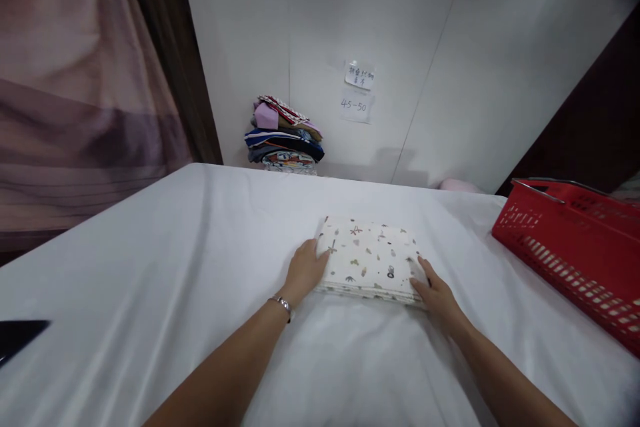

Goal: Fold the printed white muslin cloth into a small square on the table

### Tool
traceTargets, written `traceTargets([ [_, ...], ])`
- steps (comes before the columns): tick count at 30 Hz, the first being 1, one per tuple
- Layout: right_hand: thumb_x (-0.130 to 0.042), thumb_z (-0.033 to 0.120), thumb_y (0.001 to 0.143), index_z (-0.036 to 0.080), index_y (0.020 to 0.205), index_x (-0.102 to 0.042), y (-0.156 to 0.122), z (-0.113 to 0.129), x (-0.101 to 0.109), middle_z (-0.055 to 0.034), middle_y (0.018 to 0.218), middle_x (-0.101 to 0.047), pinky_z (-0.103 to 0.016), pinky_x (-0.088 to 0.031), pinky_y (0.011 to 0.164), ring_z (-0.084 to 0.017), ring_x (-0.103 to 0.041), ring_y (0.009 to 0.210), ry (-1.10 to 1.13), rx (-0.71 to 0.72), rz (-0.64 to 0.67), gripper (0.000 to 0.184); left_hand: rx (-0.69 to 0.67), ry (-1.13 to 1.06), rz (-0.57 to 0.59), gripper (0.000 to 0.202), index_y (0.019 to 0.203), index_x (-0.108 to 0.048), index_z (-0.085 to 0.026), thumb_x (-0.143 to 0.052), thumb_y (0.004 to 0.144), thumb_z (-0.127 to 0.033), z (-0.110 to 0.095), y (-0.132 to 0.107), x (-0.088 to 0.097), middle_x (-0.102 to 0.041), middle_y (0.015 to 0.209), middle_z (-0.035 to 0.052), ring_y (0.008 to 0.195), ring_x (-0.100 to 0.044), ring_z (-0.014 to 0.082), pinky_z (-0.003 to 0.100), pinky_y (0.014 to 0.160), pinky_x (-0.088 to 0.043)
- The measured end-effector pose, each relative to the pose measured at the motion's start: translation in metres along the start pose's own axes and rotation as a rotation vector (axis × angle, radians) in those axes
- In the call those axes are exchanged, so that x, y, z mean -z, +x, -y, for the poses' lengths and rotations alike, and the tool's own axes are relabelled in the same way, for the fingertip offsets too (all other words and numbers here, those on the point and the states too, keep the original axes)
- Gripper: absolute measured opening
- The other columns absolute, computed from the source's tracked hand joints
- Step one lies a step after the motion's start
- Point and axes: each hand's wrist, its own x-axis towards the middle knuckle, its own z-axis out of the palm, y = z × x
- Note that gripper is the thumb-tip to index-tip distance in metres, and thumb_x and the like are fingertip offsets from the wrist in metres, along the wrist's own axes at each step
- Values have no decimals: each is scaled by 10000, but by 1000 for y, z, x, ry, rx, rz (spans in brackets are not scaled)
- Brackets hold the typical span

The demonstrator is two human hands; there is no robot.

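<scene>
A folded white cloth with small printed figures lies flat on the white-covered table. My left hand grips its near left corner, thumb on top and fingers tucked under the edge. At the cloth's near right corner my right hand holds it the same way. A thin bracelet circles my left wrist.
A red plastic basket stands at the table's right edge. A pile of folded coloured clothes sits against the white wall behind the table, below two paper notes. A dark object pokes in at the left edge. Curtain hangs at left.
</scene>
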Motion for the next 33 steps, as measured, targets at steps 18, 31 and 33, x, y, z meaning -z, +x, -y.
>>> traceTargets([
  [18, -623, 355, 729, 199, 1372, -441, 7, 45, -54, -71, 1470, -346, -421, -218, 1126, -248, -280, 1367, 142, 54, 70, 686, 309, -58, 71, 689, 1363, -364, -195, -591, 764, -448, 51, 35, 42, -568, 1262, 128, 1079, -580, 259, 316, 845, -443],
  [31, -491, 333, 883, 229, 1065, -661, -1, 78, -53, -86, 1182, -623, -442, -402, 988, -254, -535, 1146, -204, 688, 88, 269, -159, 99, -71, 388, 1150, -595, -202, -568, 808, -383, 29, 12, 51, -610, 1132, 77, 1071, -530, 247, 353, 901, -418],
  [33, -473, 302, 904, 238, 930, -692, -5, 91, -55, -58, 983, -688, -395, -453, 899, -225, -611, 974, -220, 745, 190, 229, -319, -3, 32, 271, 1025, -658, -226, -581, 812, -374, 22, 3, 44, -642, 1040, 36, 1002, -556, 207, 323, 874, -427],
])
